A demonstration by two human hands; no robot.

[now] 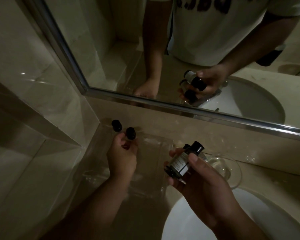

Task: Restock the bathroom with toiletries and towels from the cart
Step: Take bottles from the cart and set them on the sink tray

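The step in hand looked to be standing small toiletry bottles in a row along the back of the clear tray (154,163), under the mirror (145,40). The left hand (122,156) was reached out to the tray's far left corner, its thumb and curled fingers pinching the second bottle (130,133) low on the body, below the black cap. That bottle stood upright, just beside the corner bottle (116,125), which stood free with no hand on it. In the dim light I could not tell whether the 2 caps touched. To do this well, I judged, the bottle's base should sit flat on the tray before the fingers let go. They should then open straight back toward the body, so no knuckle tips the neighbour. The right hand (203,179) was held off to the right, above the near edge of the white sink (189,222). Its fingers were wrapped around the held bottles (180,164), at least 2, tilted with their caps pointing up and away. These were well apart from the left hand, with bare tray between, and a clear glass (222,164) stood just behind them. The next bottle would probably be passed across and set to the right of the 2 already standing.
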